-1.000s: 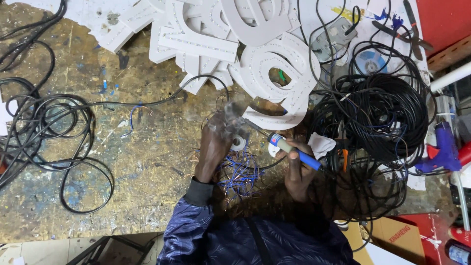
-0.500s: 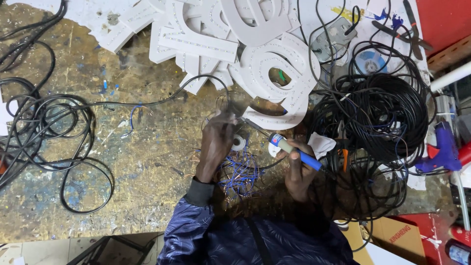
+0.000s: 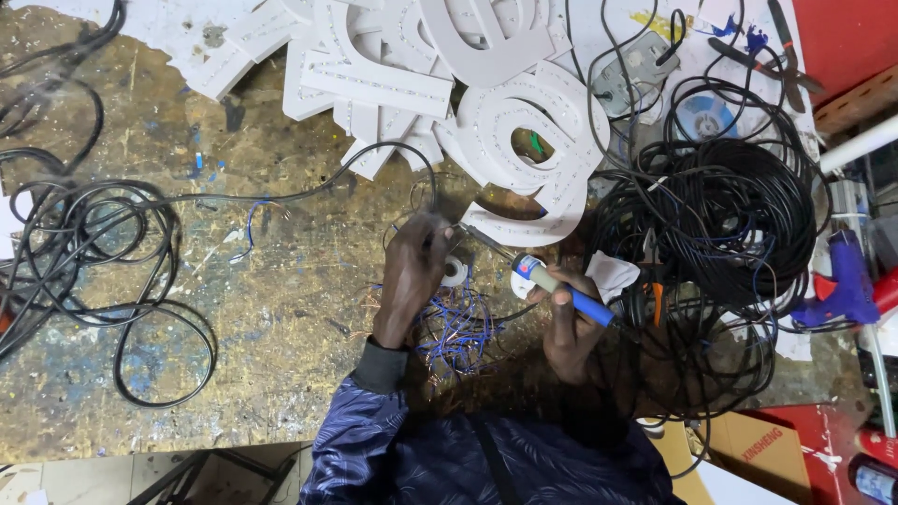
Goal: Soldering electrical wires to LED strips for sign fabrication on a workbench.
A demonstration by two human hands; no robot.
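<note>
My right hand point(image 3: 568, 320) grips a blue-handled soldering iron point(image 3: 552, 283), its metal tip pointing up-left toward my left hand. My left hand point(image 3: 413, 277) is closed around thin wire ends near a small white solder spool point(image 3: 455, 272) on the worn workbench point(image 3: 281, 281). A tangle of thin blue and copper wires point(image 3: 456, 327) lies just below both hands. A white cut-out letter point(image 3: 528, 159) studded with small lights sits right above the iron's tip.
More white letters point(image 3: 374, 65) are heaped at the top. A big coil of black cable point(image 3: 720, 215) fills the right side, looser black cable point(image 3: 84, 243) the left. A blue glue gun point(image 3: 847, 281) and pliers point(image 3: 781, 56) lie far right.
Both hands stay in nearly the same place; the soldering iron's tip remains by my left hand's fingers with only slight shifts.
</note>
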